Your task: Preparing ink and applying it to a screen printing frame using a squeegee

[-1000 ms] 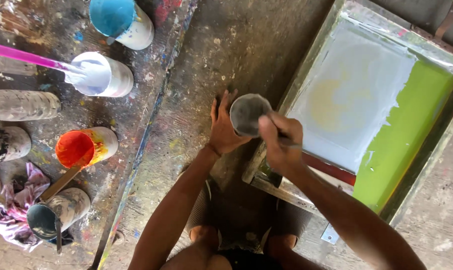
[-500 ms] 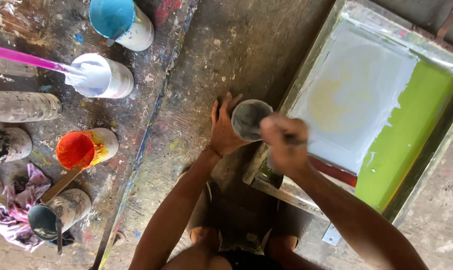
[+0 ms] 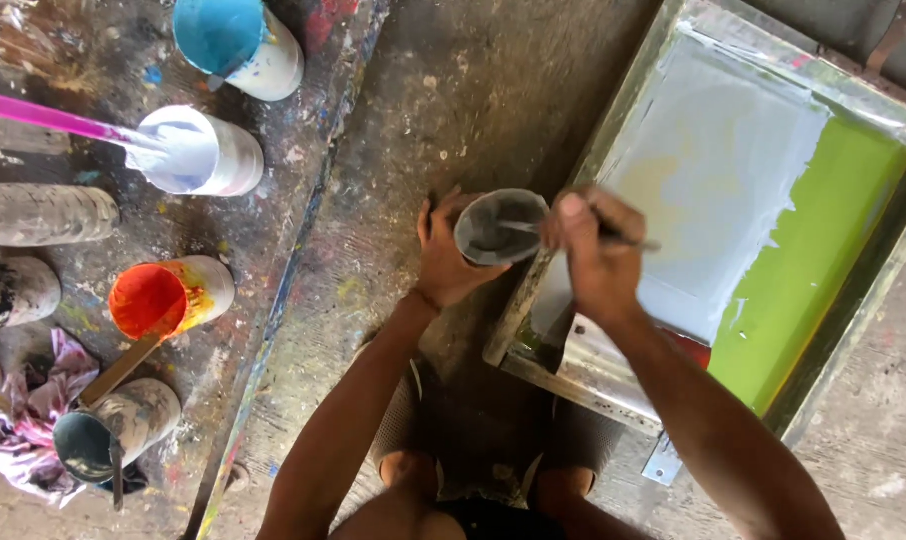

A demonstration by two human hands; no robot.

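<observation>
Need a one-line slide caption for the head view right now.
Left hand holds a grey cup while the right hand works a thin tool in it, beside a green-coated screen frame.

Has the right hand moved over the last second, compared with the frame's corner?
Yes. The right hand, gripping a stirring stick in the grey cup, has shifted slightly up and right, away from the screen frame's near corner.

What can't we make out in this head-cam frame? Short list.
- Stirring stick: its tip and grip are covered by the right hand, which is motion-blurred.
- Grey cup: the body is hidden behind its rim and the left hand.
- Pink stick in the white pot: cut off by the left edge.
- Screen frame: the far corner runs past the top right edge.
</observation>
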